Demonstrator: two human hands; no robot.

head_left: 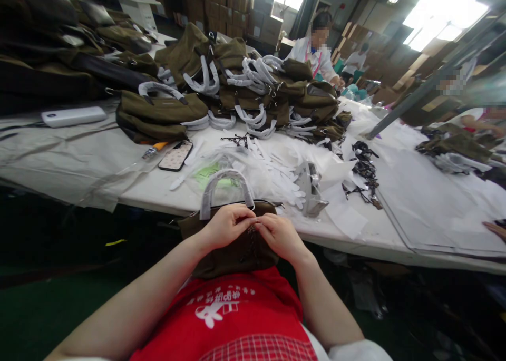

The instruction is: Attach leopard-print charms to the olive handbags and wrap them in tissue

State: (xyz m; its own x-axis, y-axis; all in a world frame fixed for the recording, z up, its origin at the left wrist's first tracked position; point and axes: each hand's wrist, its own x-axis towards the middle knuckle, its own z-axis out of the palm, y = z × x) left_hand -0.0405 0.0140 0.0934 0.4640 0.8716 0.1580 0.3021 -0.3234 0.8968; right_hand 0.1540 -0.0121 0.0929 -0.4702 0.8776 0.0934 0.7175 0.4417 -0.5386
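Observation:
An olive-brown handbag (221, 263) rests against my red apron at the table's front edge. Its arched handle (208, 195) is wrapped in white paper and stands up at the back. My left hand (231, 224) lies over the bag's top, thumb and fingers pinched together. Fingertip to fingertip with it, my right hand (276, 235) is pinched closed too. What the fingertips hold is too small to make out. Just below them, a thin dark cord (253, 245) runs down the bag's front.
Several similar handbags (162, 113) are heaped at the back. Nearer lie a phone (176, 156), an orange-handled tool (155, 149), white paper strips (276, 166), a metal tape dispenser (311, 189) and dark cords (364, 168). A slanted grey pole (411, 97) rises at right. Co-workers are behind.

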